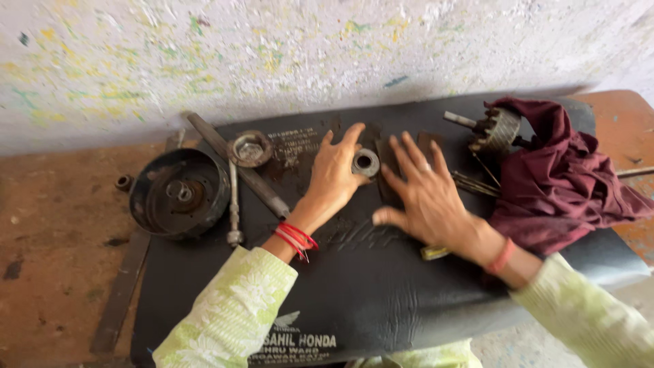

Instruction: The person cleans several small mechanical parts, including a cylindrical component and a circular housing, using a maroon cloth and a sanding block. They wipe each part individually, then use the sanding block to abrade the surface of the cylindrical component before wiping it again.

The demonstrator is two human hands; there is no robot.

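Black seat cover [381, 300], white lettering near edge; left hand [335, 174] touching metal ring [365, 162], right hand [426, 194] splayed flat.

In front of me, on the far side, stands a pale wall [272, 48], rough and chalky, flecked all over with small splashes of yellow, green and blue paint. Below it runs my table [54, 232], worn brown wood with dark stains and scuffs on the left and a more orange patch at the far right corner. A black padded seat cover [381, 293], creased and shiny, lies across most of it. Soft, even daylight falls over everything, with only faint shadows.
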